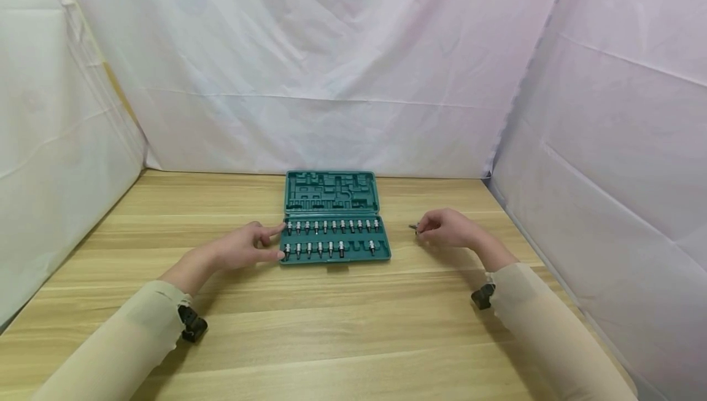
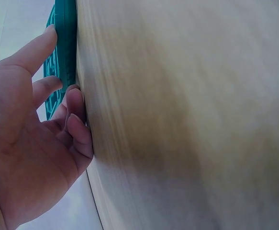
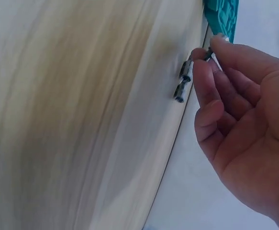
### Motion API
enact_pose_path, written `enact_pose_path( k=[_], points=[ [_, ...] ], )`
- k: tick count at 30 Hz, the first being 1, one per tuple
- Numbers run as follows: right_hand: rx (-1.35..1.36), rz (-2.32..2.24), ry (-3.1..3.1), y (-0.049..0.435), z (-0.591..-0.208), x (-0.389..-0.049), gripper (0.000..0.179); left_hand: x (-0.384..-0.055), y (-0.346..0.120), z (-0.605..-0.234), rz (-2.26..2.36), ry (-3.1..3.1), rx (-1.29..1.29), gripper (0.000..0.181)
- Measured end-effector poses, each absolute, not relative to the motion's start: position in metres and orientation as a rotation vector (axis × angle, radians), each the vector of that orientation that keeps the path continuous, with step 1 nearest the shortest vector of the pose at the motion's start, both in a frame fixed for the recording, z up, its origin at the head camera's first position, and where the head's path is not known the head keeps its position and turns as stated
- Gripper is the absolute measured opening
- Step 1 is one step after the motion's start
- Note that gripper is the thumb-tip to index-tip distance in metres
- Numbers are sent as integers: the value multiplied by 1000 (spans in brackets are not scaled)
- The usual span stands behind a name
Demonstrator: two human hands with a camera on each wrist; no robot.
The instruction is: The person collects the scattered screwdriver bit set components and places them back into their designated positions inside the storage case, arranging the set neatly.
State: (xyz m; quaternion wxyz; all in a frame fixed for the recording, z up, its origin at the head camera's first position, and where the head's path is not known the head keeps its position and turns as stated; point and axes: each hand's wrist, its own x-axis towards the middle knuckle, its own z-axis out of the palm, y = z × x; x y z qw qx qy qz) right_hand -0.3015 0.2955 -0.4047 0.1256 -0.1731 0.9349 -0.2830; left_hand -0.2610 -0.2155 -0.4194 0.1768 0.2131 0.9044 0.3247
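Note:
An open green case (image 1: 361, 255) lies on the table with two rows of silver-and-black bit sockets (image 1: 324, 226) in its front half. In the lower row, bare slots (image 1: 356, 245) show between the left group and a lone bit socket (image 1: 372, 246) at the right. My left hand (image 1: 243, 247) touches the case's left edge with extended thumb and index finger, its other fingers curled in the left wrist view. Right of the case, my right hand (image 1: 447, 228) pinches a small bit socket (image 3: 208, 54) between thumb and fingertips. Two more bit sockets (image 3: 179, 91) lie on the table beside those fingers.
The case's moulded lid (image 1: 331, 191) leans back behind the tray. Wood-grain table (image 1: 331, 327) extends around it, with white cloth walls (image 1: 331, 81) at the back and both sides. Black wrist mounts (image 1: 191, 325) sit at both sleeves.

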Motion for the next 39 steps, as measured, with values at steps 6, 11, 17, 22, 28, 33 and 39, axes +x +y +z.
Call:
enact_pose_path(
  k=[6, 11, 17, 22, 28, 33, 39],
  points=[
    [-529, -982, 2653, 282, -401, -297, 26, -260, -214, -419, 927, 2552, 599, 83],
    [-492, -1216, 2504, 269, -400, -294, 32, -261, -215, -419, 925, 2554, 603, 83],
    [-522, -1343, 2430, 256, -399, -293, 36, -261, -215, -420, 924, 2559, 606, 83],
    [-555, -1273, 2498, 247, -399, -291, 34, -260, -215, -419, 932, 2554, 606, 83],
    [-577, -1237, 2515, 234, -403, -289, 32, -260, -214, -418, 927, 2558, 607, 83],
    [-582, -1223, 2515, 223, -407, -290, 32, -260, -215, -419, 919, 2560, 603, 83],
    [-562, -1221, 2512, 209, -407, -290, 29, -260, -214, -419, 926, 2561, 601, 83]
  ],
)
